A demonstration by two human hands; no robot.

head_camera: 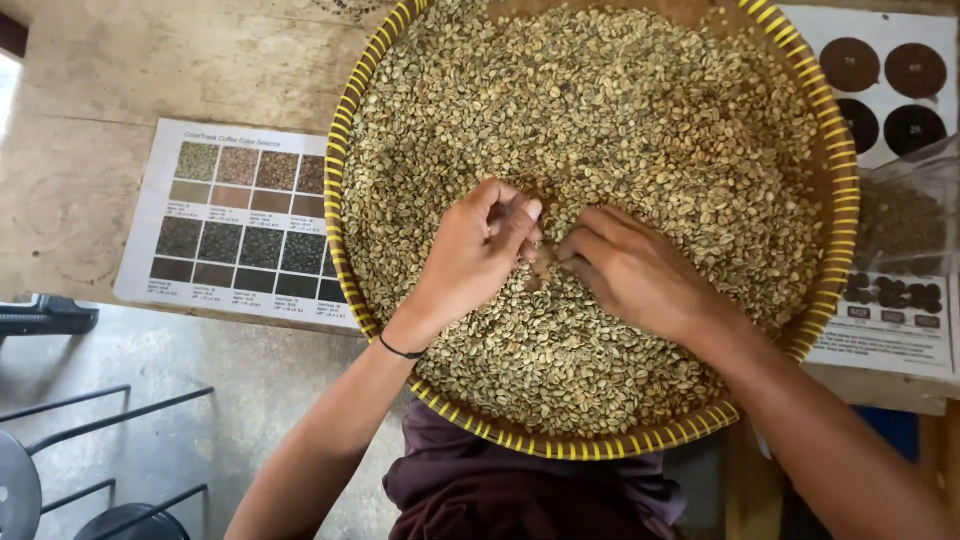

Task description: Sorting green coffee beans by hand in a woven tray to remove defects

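1. As we look down from the head camera, our two hands meet near the middle of a round woven tray (838,170) with a yellow-bound rim.
2. We see the tray filled almost edge to edge with pale green beans (620,120); it rests on a worn wooden table (90,90), its near edge overhanging toward our lap.
3. Our left hand (470,255) lies on the bean layer, fingers curled inward, fingertips pinched together at the beans. We cannot tell whether a bean is held between them. A thin dark band (400,351) circles this wrist.
4. Our right hand (635,275) lies palm down on the beans, fingers bent, fingertips pressed into the layer just beside the left fingertips. We cannot tell whether it grips anything.
5. A printed colour chart (235,220) lies left of the tray, partly tucked under its rim.
6. A second sheet with dark round samples (880,85) lies at the right, and a clear bag (905,215) lies just beside the tray rim there.
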